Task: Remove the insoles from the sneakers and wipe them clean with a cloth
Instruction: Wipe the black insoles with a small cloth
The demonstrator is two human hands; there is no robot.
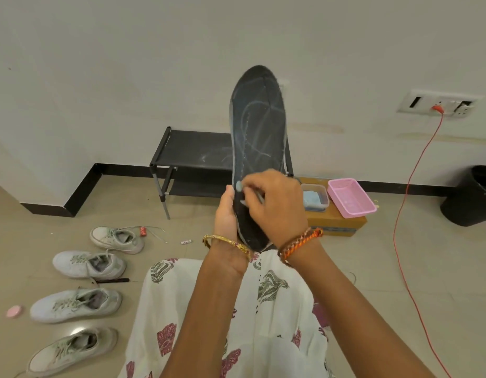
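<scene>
Left hand (227, 214) grips the black insole (259, 132) upright at its heel; right hand (274, 203), fingers curled, pinches its edge; four sneakers (89, 264) lie left.

Your one view comes from a wide-angle camera on your head, looking forward and down over your lap. Your hands sit close, mid-frame; the floor (400, 282) lies beyond, and the wall (127, 64) fills the top.

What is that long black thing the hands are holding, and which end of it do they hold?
A black insole, held upright by its lower end: the left hand grips one edge, the right hand the other.
</scene>
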